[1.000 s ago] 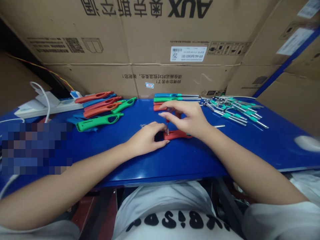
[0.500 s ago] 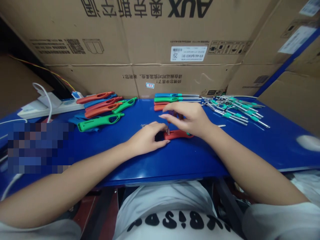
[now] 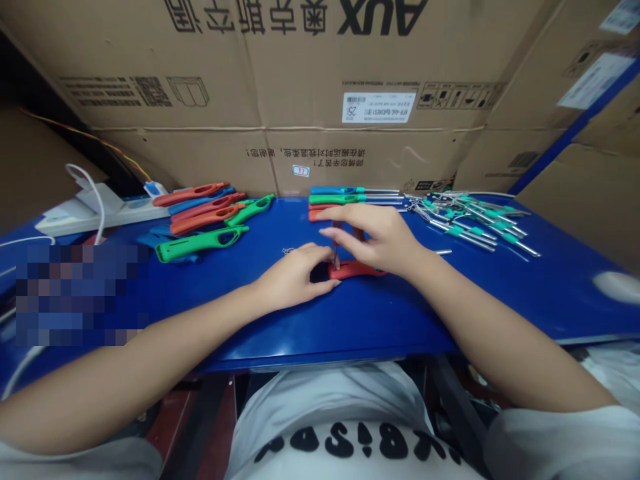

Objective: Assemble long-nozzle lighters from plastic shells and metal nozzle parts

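Pinching the upright screwdriver (image 3: 334, 254), the right hand (image 3: 383, 239) has barely shifted, so driving likely continues. The left hand (image 3: 295, 275) stays curled over one end of the red handle (image 3: 357, 270), which lies flat mid blue table (image 3: 500, 300).

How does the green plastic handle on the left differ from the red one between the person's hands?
The green handle lies untouched beside the other coloured handles; the red handle sits mid-table, gripped at its end by the left hand. The green one shows whole; the red one is partly hidden under the right hand, which pinches a thin tool upright on it. Both lie flat on the blue table.
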`<state>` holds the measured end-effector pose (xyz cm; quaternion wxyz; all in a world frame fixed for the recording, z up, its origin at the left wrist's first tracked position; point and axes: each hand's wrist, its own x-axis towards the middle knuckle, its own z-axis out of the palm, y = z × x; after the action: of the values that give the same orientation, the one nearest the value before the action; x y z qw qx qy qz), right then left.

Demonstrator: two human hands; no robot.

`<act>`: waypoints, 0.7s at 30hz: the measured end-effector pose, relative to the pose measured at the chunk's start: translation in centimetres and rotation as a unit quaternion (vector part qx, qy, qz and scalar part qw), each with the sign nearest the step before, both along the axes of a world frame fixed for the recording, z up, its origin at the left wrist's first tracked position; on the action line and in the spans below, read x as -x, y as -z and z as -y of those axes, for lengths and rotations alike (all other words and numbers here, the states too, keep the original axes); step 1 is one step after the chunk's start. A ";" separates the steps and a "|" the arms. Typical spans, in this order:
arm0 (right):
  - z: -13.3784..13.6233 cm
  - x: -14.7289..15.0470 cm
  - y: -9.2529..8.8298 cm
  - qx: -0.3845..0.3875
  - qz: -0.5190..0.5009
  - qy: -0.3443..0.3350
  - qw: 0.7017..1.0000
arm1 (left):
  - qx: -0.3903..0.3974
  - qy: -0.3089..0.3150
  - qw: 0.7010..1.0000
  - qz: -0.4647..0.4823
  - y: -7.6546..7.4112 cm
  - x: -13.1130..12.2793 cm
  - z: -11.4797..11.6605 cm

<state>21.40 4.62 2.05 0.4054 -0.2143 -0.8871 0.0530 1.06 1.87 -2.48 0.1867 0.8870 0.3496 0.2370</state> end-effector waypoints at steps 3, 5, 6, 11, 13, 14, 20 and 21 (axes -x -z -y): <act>0.2 0.1 -0.2 0.088 -0.019 -0.049 0.995 | 0.003 -0.001 1.000 0.003 0.1 0.0 0.0; 0.2 0.1 -0.3 0.113 -0.033 -0.066 0.991 | 0.008 0.003 1.000 0.009 0.2 0.0 -0.1; 0.2 0.1 -0.4 0.106 -0.034 -0.062 0.992 | 0.010 0.004 1.000 0.012 0.3 0.0 -0.1; 0.0 -0.3 -0.7 -0.008 0.000 -0.006 1.000 | 0.010 0.003 1.000 0.016 0.2 0.0 -0.1; -0.1 -0.4 -0.6 -0.035 0.013 0.000 0.999 | 0.010 0.002 1.000 0.016 0.2 0.0 -0.1; 0.0 -0.4 -0.6 -0.040 0.016 -0.002 0.999 | 0.008 0.002 1.000 0.017 0.2 0.0 -0.1; 0.3 0.0 -0.5 0.065 -0.026 -0.065 0.995 | -0.005 -0.008 1.000 0.021 0.3 -0.2 0.1; 0.4 0.0 -0.6 0.073 -0.031 -0.066 0.995 | -0.005 -0.010 1.000 0.021 0.3 -0.2 0.2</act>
<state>21.38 4.25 2.67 0.4118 -0.1827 -0.8800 0.1503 1.30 1.69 -2.75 0.1870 0.8793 0.3531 0.2592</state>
